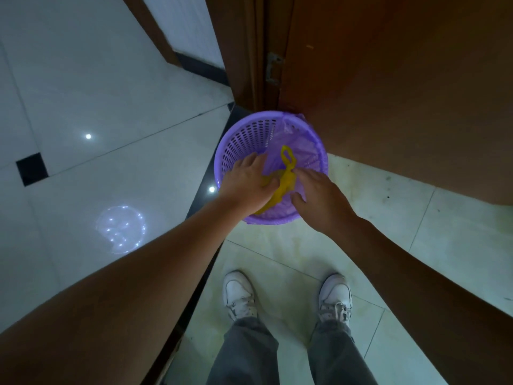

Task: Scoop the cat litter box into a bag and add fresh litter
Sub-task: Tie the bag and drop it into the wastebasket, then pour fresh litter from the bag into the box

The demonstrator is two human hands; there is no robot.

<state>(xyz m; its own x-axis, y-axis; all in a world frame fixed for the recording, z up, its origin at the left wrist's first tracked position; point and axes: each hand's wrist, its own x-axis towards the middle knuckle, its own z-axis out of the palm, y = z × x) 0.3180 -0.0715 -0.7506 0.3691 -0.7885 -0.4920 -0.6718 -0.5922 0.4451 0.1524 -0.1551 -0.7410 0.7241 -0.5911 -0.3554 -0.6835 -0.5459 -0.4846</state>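
We stand over a round purple basket point(222, 151) with perforated walls that sits on the floor point(277, 254), right against the foot of a brown wooden door point(388, 79) and its frame. A thin purple bag point(302, 140) lines the right side of the basket and folds over its rim. Inside lies a yellow item point(287, 183) with a loop at its far end; we cannot tell whether it is a scoop or a crumpled bag. Our left hand point(247, 184) reaches down into the basket and grips the near part of the yellow item, thumb pressed on top of it. Our right hand point(322, 198) is just beside it, with bent fingers point(304, 173) touching the yellow item and the thumb on the purple bag; whether it pinches either one we cannot tell. Below, our white shoes point(238, 295) and grey trousers point(249, 351) show on pale tiles.
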